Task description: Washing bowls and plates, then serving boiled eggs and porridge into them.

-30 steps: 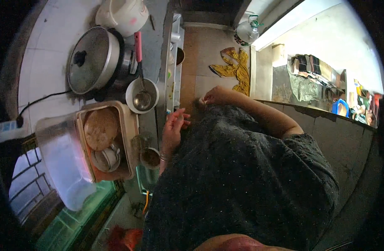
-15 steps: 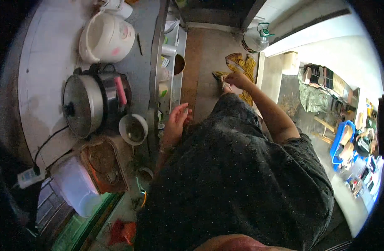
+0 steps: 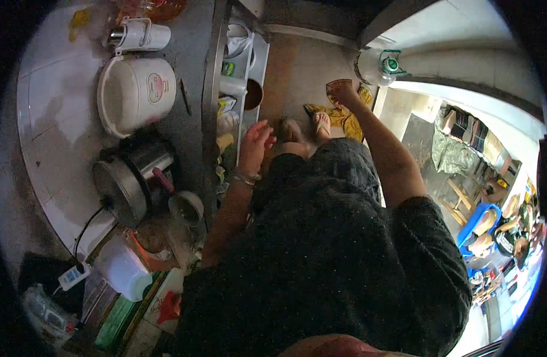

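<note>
My left hand [image 3: 257, 143] hangs with fingers apart and holds nothing, close to the edge of a shelf rack [image 3: 235, 113] of bottles and packets; bangles sit on its wrist. My right hand [image 3: 345, 95] is stretched forward and down over the floor. Its fingers are closed on a small brown flat thing [image 3: 338, 84], just above a yellow cloth [image 3: 348, 119]. My foot in a sandal [image 3: 321, 123] shows below it. My dark dotted clothing fills the lower middle.
The grey counter [image 3: 193, 71] at left bears a white rice cooker [image 3: 136, 92], a white mug [image 3: 141, 35], a steel cooker [image 3: 126, 181], a small steel bowl [image 3: 186, 208] and an orange tray [image 3: 148, 250]. A white jug [image 3: 377, 65] stands ahead. A blue chair [image 3: 479, 223] and people are at right.
The view has swung forward along the counter, bringing the rice cooker into full view. My right hand has reached further out and down toward the yellow cloth. My left hand has dropped beside the shelf.
</note>
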Motion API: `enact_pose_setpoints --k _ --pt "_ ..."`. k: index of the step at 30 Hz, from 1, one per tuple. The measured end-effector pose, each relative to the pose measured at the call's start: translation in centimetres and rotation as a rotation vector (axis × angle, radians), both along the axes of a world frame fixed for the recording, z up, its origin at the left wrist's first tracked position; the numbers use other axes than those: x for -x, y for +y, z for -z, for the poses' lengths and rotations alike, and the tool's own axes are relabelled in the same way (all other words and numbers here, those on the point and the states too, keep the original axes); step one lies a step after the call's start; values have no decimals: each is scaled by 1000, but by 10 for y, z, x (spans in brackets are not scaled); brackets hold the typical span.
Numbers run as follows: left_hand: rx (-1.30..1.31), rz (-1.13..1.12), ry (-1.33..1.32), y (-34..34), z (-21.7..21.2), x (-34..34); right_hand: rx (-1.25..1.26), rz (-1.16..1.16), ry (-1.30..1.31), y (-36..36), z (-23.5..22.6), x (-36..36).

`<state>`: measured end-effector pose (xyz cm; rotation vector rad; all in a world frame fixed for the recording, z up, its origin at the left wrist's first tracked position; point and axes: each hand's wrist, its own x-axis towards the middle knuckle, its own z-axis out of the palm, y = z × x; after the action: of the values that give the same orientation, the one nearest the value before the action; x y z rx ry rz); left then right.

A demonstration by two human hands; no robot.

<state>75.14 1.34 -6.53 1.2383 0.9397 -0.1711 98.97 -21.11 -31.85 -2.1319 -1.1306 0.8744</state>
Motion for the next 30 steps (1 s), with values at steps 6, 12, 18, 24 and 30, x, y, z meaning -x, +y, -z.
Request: enact_pose_setpoints --k 6,12,18,24,30 --pt "-642 16 46 74 106 -102 185 -369 -438 101 5 -24" --pt "-1192 74 232 169 215 -200 116 -62 -139 230 26 -76" --pt "-1309 -25 218 225 293 -246 -172 192 -52 341 107 -100" --pt "-1253 -49 393 247 332 -268 -150 380 76 405 125 -111" --pt "-1284 -187 349 245 336 -276 109 239 167 433 133 -119"
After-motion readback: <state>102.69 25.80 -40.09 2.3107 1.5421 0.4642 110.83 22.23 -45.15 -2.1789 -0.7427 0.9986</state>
